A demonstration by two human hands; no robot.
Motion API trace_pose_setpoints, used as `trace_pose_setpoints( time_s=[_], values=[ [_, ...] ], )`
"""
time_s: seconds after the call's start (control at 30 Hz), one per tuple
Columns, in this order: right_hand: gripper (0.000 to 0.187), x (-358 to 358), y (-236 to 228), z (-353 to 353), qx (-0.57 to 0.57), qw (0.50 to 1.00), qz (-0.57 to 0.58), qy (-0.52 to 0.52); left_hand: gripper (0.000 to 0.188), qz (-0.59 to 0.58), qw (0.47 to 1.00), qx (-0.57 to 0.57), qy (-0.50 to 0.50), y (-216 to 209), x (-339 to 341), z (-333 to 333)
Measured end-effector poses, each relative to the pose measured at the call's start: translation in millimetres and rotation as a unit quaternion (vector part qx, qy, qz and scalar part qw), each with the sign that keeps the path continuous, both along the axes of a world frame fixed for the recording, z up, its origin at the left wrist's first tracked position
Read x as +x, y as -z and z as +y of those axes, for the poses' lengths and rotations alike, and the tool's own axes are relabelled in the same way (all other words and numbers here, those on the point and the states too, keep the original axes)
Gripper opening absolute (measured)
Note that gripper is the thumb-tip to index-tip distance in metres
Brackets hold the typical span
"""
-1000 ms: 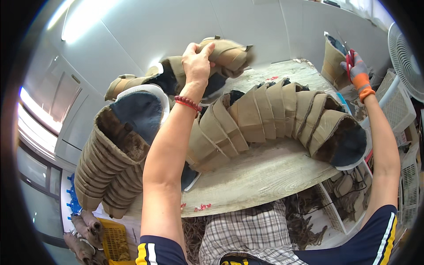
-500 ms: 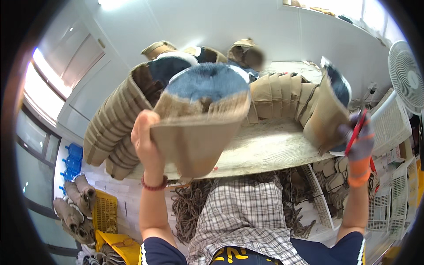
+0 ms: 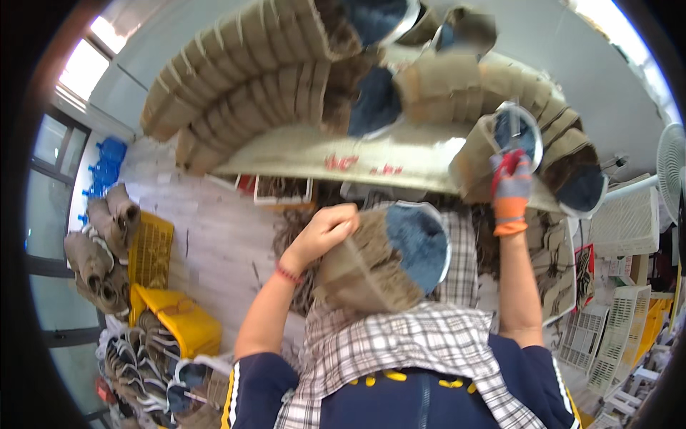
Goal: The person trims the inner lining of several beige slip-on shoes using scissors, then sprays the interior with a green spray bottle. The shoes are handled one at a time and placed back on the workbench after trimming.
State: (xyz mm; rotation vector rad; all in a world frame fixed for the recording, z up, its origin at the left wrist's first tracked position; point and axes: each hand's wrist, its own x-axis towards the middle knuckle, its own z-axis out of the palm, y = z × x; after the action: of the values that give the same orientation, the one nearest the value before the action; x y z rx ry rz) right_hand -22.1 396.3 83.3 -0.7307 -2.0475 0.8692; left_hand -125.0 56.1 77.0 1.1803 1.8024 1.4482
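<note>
My bare left hand (image 3: 327,230) is closed on the edge of a tan boot shaft (image 3: 357,275) with blue fleece lining and a white rim. This shaft is tilted above my lap, its lined opening facing right. My right hand (image 3: 511,193), in a grey and orange glove, is closed around a red-handled cutting tool (image 3: 509,163), its metal tip pointing away from me. That hand is against another blue-lined boot shaft (image 3: 471,161) at the bench's right front; whether the fingers also grip the shaft is hidden.
Rows of nested boot shafts (image 3: 250,96) lie along the pale bench (image 3: 286,154), with another row (image 3: 572,154) curving down its right side. Yellow crates (image 3: 151,247) and boots (image 3: 93,261) stand on the floor at left. White crates (image 3: 622,222) and a fan (image 3: 672,161) are at right.
My left hand has brought its boot shaft down from above the bench to my lap, turning its opening rightward. My right hand and its shaft have shifted left, away from the right row. The view tilts lower.
</note>
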Motion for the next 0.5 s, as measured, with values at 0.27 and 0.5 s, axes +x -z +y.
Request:
trace_pose_setpoints(
  time_s=[0.27,0.5],
  values=[
    [0.026,69,-5,-70,-0.197,0.978,0.009,-0.072,0.047,-0.278,0.941,0.143,-0.132,29,26,-25],
    [0.035,110,75,-135,-0.254,0.940,-0.143,-0.179,0.043,-0.417,0.830,0.151,-0.340,71,127,-64]
  ],
)
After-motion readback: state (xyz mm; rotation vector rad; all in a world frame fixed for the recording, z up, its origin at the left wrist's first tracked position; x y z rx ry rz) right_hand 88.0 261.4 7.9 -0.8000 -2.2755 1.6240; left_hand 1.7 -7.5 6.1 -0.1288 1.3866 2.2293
